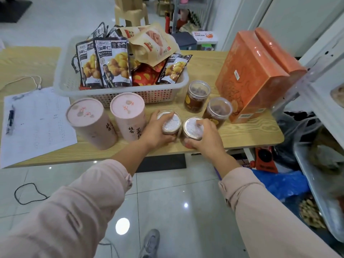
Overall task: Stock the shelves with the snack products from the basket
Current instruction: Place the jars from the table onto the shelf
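Note:
A white plastic basket (65, 71) full of snack pouches (113, 62) stands at the back of the wooden table (251, 133). At the table's front edge my left hand (154, 131) grips a clear jar with a foil top (171, 124). My right hand (204, 138) grips a second foil-topped jar (192, 127) right beside it. Two more clear jars (198, 94) (217, 111) of brown snacks stand just behind. Two pink cardboard tubes (89, 121) (128, 114) stand to the left of my hands. A white metal shelf (320, 84) rises at the right.
Two orange gift boxes (249, 75) stand at the table's right end. A printed sheet (35, 123) with a pen (10, 120) lies at the left. Under the shelf sit a metal tray (312, 175), a blue bag (286, 185) and black bags. A cable loops on the tiled floor.

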